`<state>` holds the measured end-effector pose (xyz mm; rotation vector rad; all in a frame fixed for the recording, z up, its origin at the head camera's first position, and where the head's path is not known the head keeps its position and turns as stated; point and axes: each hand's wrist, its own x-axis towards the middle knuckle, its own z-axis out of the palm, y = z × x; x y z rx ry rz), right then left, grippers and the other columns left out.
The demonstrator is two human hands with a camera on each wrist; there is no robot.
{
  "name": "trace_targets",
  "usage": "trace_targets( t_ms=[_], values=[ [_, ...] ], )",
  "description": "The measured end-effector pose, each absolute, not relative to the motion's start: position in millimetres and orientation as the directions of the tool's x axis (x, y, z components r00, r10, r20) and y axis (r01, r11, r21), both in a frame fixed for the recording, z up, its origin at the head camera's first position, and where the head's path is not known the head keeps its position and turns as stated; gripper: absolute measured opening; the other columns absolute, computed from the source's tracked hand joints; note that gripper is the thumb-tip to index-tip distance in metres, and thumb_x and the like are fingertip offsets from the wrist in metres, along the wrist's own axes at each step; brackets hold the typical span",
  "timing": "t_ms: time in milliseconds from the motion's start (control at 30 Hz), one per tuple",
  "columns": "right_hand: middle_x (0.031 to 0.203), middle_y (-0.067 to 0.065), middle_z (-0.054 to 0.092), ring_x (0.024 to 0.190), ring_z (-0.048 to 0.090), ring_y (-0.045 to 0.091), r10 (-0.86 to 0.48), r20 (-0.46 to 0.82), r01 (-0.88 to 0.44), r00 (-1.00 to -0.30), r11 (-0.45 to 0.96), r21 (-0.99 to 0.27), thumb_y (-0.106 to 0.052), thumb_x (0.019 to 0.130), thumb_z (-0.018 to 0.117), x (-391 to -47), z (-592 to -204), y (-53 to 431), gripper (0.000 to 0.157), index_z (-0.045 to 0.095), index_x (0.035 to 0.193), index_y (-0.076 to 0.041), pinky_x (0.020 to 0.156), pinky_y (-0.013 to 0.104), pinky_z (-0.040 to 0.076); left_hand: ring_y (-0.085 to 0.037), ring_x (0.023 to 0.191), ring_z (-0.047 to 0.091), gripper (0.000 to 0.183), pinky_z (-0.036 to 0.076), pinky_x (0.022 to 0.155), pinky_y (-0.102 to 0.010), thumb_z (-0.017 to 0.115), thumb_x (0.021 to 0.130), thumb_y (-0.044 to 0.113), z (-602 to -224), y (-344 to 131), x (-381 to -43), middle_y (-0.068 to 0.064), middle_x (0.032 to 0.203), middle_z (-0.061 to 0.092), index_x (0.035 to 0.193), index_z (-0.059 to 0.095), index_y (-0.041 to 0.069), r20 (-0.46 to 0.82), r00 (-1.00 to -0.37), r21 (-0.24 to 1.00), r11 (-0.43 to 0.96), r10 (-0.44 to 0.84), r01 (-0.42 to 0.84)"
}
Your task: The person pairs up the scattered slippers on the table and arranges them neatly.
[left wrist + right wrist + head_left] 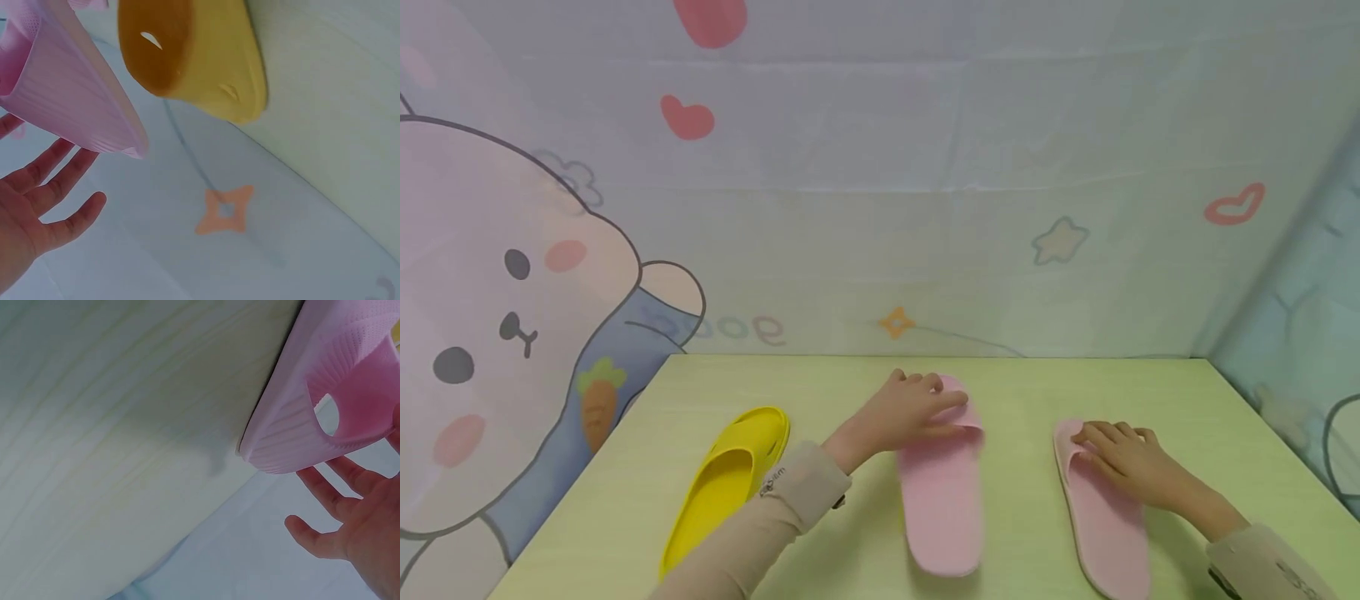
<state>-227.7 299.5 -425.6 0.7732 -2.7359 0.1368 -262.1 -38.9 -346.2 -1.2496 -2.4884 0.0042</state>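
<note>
My left hand (pixel 913 408) pinches the strap of a pink slipper (pixel 943 508), its thumb by the foot opening and its fingers over the strap. That slipper hangs above the table. In the left wrist view a yellow slipper (pixel 212 56) lies just behind and below it; only a thin yellow edge shows in the head view. My right hand (pixel 1131 462) holds the strap of the other pink slipper (pixel 1108 533), thumb at the opening. Its sole lies at or very near the tabletop in the right wrist view, where the right thumb is mostly out of frame.
A second yellow slipper (pixel 760 442) lies on the pale wooden table (pixel 842 379) to the left, partly behind my left sleeve (pixel 775 517). Behind the table hangs a printed cloth (pixel 865 150) with a cartoon animal and hearts; more cloth covers the right side.
</note>
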Motion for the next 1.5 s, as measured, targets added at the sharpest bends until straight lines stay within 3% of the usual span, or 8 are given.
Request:
trace_targets(
  t_ms=[200,433,700,1167,1500],
  values=[
    [0.113,0.004,0.056,0.098,0.051,0.026,-0.491,0.314,-0.519,-0.813,0.855,-0.006,-0.023,0.088,0.054,-224,-426,302,0.020,0.054,0.107,-0.021,0.075,0.051,0.035,-0.010,0.072,0.049,0.030,0.032,0.062,-0.025,0.046,0.086,0.052,-350,-13,-258,0.005,0.081,0.055,0.105,0.052,0.030,0.309,-0.494,-0.216,0.565,0.813,0.796],
    [0.112,0.004,0.056,0.097,0.052,0.026,-0.469,0.299,-0.499,-0.831,0.866,-0.030,-0.025,0.089,0.053,-221,-425,305,0.018,0.053,0.106,-0.021,0.075,0.053,0.035,-0.011,0.078,0.053,0.036,0.039,0.070,-0.029,0.043,0.087,0.052,-356,11,-255,0.004,0.093,0.059,0.114,0.051,0.030,0.259,-0.498,-0.219,0.553,0.827,0.804],
    [0.112,0.003,0.058,0.097,0.053,0.027,-0.454,0.274,-0.482,-0.848,0.875,-0.041,-0.024,0.088,0.053,-218,-424,309,0.018,0.052,0.106,-0.022,0.073,0.054,0.036,-0.013,0.087,0.056,0.039,0.040,0.077,-0.031,0.042,0.087,0.054,-365,30,-253,0.005,0.105,0.060,0.119,0.049,0.033,0.215,-0.549,-0.148,0.582,0.808,0.799],
    [0.114,0.003,0.059,0.099,0.056,0.031,-0.436,0.263,-0.473,-0.861,0.876,-0.096,-0.023,0.089,0.052,-221,-428,321,0.025,0.048,0.113,-0.018,0.072,0.052,0.035,-0.014,0.086,0.057,0.041,0.042,0.082,-0.036,0.041,0.086,0.055,-381,50,-253,0.004,0.104,0.061,0.120,0.049,0.033,0.196,-0.589,-0.147,0.618,0.784,0.772],
    [0.113,0.004,0.061,0.103,0.056,0.030,-0.433,0.277,-0.476,-0.858,0.872,-0.110,-0.021,0.089,0.052,-220,-428,322,0.035,0.046,0.121,-0.008,0.073,0.049,0.036,-0.013,0.084,0.056,0.039,0.042,0.082,-0.036,0.038,0.086,0.057,-399,65,-254,0.005,0.100,0.061,0.115,0.051,0.034,0.151,-0.598,-0.166,0.616,0.787,0.770]
  ],
)
